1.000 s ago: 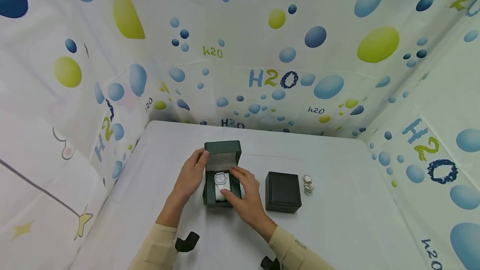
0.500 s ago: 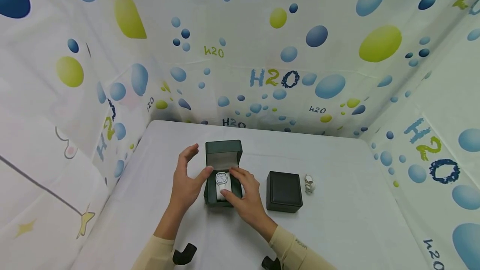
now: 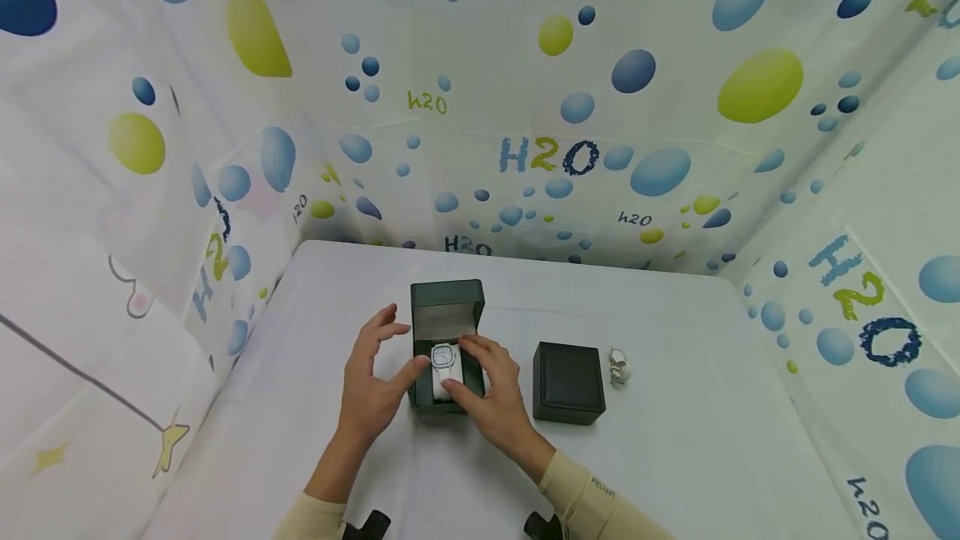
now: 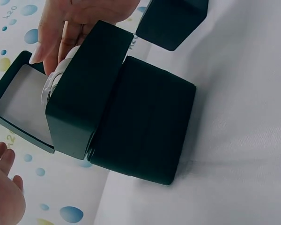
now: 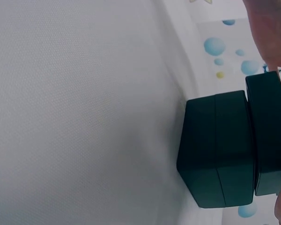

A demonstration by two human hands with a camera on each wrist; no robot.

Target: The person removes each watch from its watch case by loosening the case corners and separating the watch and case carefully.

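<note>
In the head view a dark green watch box (image 3: 447, 295) stands with its lid raised. A white watch (image 3: 443, 356) with a squarish dial sits inside it. My right hand (image 3: 497, 398) pinches the watch, thumb on the strap and fingers by its upper right side. My left hand (image 3: 373, 394) is at the box's left side, thumb tip near the watch and the other fingers extended clear of the lid. In the left wrist view the box's front (image 4: 150, 122) hides most of the watch, and right-hand fingers curve beside it.
Right of the green box is a closed black box (image 3: 567, 383). Beyond that lies a silver-coloured wristwatch (image 3: 618, 367). A white cloth covers the table (image 3: 675, 457), and a bubble-printed curtain (image 3: 465, 48) rises behind it.
My left fingers have let go of the lid and moved left. The left thumb has come down toward the watch. The right hand and the box stay in place.
</note>
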